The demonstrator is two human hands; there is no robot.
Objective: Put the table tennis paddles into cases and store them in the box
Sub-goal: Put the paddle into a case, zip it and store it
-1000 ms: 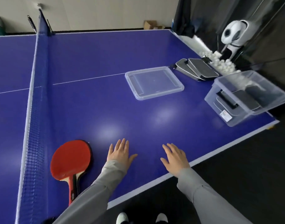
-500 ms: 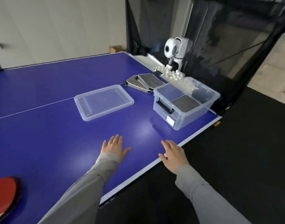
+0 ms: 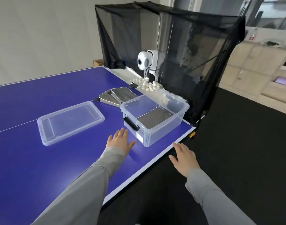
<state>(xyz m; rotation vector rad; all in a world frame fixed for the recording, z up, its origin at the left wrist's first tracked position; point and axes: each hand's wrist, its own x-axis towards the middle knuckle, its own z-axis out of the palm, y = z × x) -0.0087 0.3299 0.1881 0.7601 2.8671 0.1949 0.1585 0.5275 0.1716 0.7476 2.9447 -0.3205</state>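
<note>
Near the table's right end, box: the clear box (image 3: 152, 120) stands open by the corner, a dark case (image 3: 152, 116) lying flat on its floor.
Cases outside: two grey cases (image 3: 118, 96) overlap on the table (image 3: 25, 159) just beyond the box's far-left wall, apparently zipped, though the view is too small to be sure.
Lid: the clear lid (image 3: 71, 122) lies flat, left of the box and apart from it.
Left hand: the left hand (image 3: 119, 141) hovers over or rests on the table with fingers straight, holding nothing, just short of the box's near wall.
Right hand: the right hand (image 3: 184, 157), relaxed and empty, is off the table edge.
Key relation: the cases lie far and slightly left of both hands, behind the box; the left hand is nearer.
Paddle: none in view.
Beyond: white balls (image 3: 147, 83), a ball machine (image 3: 146, 63), black netting (image 3: 195, 46).
</note>
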